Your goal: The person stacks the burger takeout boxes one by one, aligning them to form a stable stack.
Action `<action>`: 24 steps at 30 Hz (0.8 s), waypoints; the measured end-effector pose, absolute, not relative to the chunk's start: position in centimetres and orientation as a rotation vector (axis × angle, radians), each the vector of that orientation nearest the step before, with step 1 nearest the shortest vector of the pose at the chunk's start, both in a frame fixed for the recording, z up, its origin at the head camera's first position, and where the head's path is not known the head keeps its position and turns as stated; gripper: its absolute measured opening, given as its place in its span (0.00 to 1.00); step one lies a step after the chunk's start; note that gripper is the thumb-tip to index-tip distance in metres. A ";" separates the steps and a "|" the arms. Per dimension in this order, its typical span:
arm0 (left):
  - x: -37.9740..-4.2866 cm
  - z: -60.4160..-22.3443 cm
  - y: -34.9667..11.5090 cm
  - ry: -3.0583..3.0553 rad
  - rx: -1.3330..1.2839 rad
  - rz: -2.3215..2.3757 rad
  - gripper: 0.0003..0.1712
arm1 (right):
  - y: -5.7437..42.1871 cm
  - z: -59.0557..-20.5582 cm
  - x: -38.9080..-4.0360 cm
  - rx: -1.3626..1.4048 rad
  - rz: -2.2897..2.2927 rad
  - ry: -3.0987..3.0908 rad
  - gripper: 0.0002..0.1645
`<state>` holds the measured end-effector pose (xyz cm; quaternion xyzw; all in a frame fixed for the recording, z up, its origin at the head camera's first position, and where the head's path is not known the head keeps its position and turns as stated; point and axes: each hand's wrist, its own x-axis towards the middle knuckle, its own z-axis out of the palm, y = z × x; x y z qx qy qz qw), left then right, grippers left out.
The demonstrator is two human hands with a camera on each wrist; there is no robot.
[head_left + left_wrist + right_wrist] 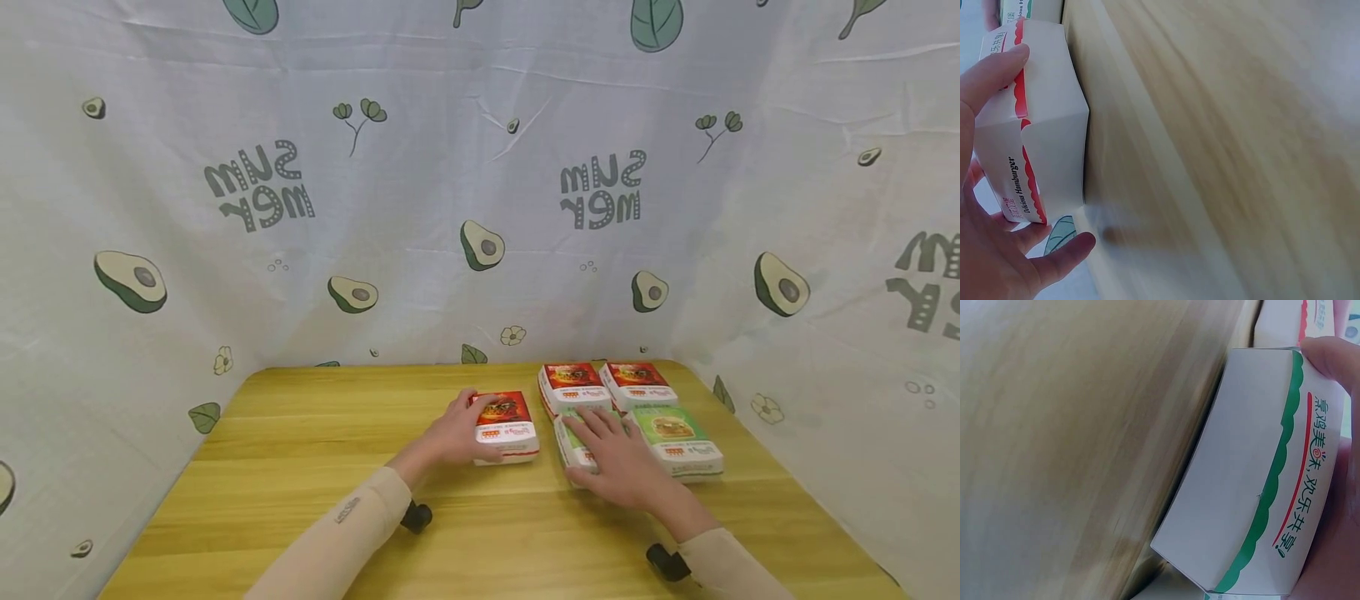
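Note:
My left hand (450, 435) grips a red-topped hamburger box (506, 425) from its left side, thumb at the near edge and fingers toward the back. In the left wrist view that carton (1054, 81) lies flat on the wood, with the thumb on its red-trimmed side. Over a green-topped hamburger box (572, 452) is my right hand (628, 471), its thumb at the near side and fingers across the lid. The right wrist view shows this carton's green-scalloped side (1241, 462) close up; the palm and part of the thumb hide the rest.
Two more red hamburger boxes (572, 379) (637, 379) stand behind the green one, and another green box (678, 442) is to its right. All rest on a wooden table (322, 442). A printed avocado cloth (420, 250) hangs behind and at the sides.

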<state>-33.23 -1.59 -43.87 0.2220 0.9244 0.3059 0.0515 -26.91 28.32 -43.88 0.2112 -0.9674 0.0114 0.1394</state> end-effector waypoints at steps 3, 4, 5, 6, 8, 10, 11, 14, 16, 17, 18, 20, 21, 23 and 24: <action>-33.1 -43.8 -2.0 2.821 0.678 0.914 0.56 | 28.3 -43.8 -26.9 0.608 0.029 -2.798 0.47; -33.0 -43.8 -2.1 2.826 0.678 0.908 0.56 | 28.3 -43.8 -26.8 0.606 0.025 -2.798 0.47; -33.0 -43.8 -2.3 2.833 0.680 0.896 0.56 | 28.3 -43.7 -26.8 0.606 0.023 -2.798 0.47; -32.9 -43.8 -2.4 2.841 0.686 0.887 0.56 | 28.3 -43.7 -26.8 0.605 0.020 -2.798 0.47; -32.9 -43.8 -2.8 2.857 0.694 0.860 0.56 | 28.2 -43.7 -26.9 0.601 0.010 -2.802 0.47; -32.8 -43.7 -3.0 2.864 0.698 0.850 0.56 | 28.2 -43.7 -26.9 0.596 0.010 -2.807 0.47; -32.8 -43.7 -3.2 2.865 0.702 0.846 0.56 | 28.2 -43.7 -26.9 0.594 0.013 -2.809 0.47; -32.5 -43.5 -3.6 2.871 0.700 0.827 0.57 | 28.1 -43.5 -26.8 0.588 0.026 -2.815 0.47; -32.3 -43.4 -4.0 2.872 0.707 0.833 0.57 | 28.1 -43.4 -26.8 0.583 0.036 -2.817 0.47; -32.3 -43.4 -4.1 2.874 0.709 0.835 0.57 | 28.0 -43.3 -26.7 0.581 0.037 -2.818 0.46; -32.2 -43.5 -4.3 2.876 0.712 0.832 0.57 | 28.0 -43.3 -26.7 0.581 0.040 -2.817 0.46; -32.1 -43.7 -4.6 2.876 0.715 0.842 0.57 | 28.0 -43.3 -26.6 0.579 0.043 -2.819 0.46; -32.1 -43.7 -4.8 2.875 0.713 0.850 0.57 | 28.0 -43.3 -26.6 0.578 0.043 -2.819 0.46; -32.0 -44.0 -5.1 2.874 0.702 0.853 0.57 | 28.1 -43.3 -26.6 0.581 0.043 -2.820 0.46; -31.9 -44.0 -5.2 2.877 0.698 0.848 0.57 | 28.1 -43.3 -26.5 0.581 0.041 -2.818 0.46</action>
